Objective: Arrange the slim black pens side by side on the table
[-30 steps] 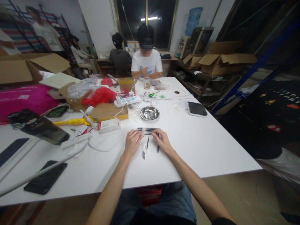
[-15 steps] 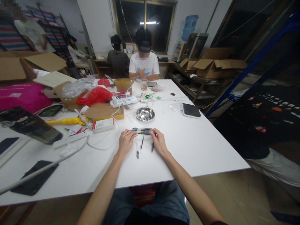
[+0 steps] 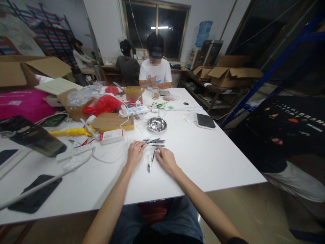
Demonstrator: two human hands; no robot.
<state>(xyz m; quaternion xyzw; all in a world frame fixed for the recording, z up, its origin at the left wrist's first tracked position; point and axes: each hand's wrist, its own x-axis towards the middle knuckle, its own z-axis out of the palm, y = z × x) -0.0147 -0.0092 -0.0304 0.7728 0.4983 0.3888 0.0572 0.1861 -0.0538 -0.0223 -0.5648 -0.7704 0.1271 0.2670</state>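
Note:
A loose bundle of dark pens (image 3: 158,141) lies across the white table in front of me. My left hand (image 3: 136,153) is at the bundle's left end, fingers closed on one pen (image 3: 153,141) that slants over the others. Just below the bundle, my right hand (image 3: 166,158) has its fingers curled together by the upper end of a thin pen refill (image 3: 153,156). Whether those fingertips grip anything is hidden. Between my hands lies a clear pen part with a dark tip (image 3: 148,165), near the refill. A shiny steel bowl (image 3: 156,125) with small dark pieces inside stands beyond the bundle.
To the left are a small white box (image 3: 112,136), a power strip (image 3: 75,152) with its cable, a dark bottle (image 3: 33,137) and a phone (image 3: 35,193). A black-topped square device (image 3: 205,121) is at the right. Across the table sits a person (image 3: 155,73).
My right hand has left the bundle's right end, moving left and nearer to me beside the refill. The pens are less evenly lined up, one now slanting from my left hand.

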